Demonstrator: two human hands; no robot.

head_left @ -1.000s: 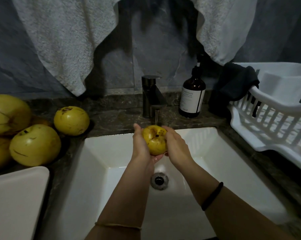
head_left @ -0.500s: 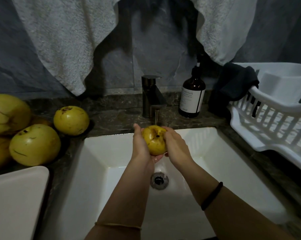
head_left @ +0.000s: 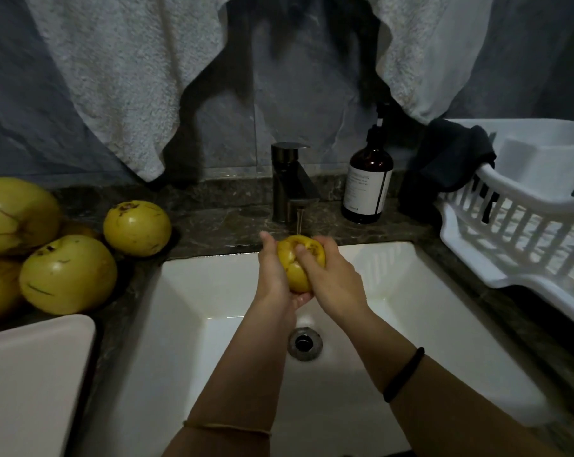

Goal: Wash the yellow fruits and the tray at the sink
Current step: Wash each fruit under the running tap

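Both hands hold one yellow fruit (head_left: 294, 263) under a thin stream from the dark tap (head_left: 290, 183), over the white sink (head_left: 213, 285). My left hand (head_left: 274, 275) cups it from the left and beneath. My right hand (head_left: 332, 275) wraps its right side, thumb laid across the front. Several more yellow fruits lie on the dark counter at the left: one nearest the sink (head_left: 137, 227), a larger one (head_left: 68, 273) in front of it, another (head_left: 13, 214) at the far left. A white tray (head_left: 31, 384) fills the bottom left corner.
A brown pump bottle (head_left: 368, 184) stands right of the tap. A white dish rack (head_left: 523, 225) with a dark cloth (head_left: 450, 159) over its edge sits at the right. Two pale towels (head_left: 124, 77) hang on the wall behind. The drain (head_left: 304, 344) lies below my hands.
The fruit has turned in my hands and its dark spot now faces away to the right. My right thumb has slid across the fruit's front. Both hands stay under the tap.
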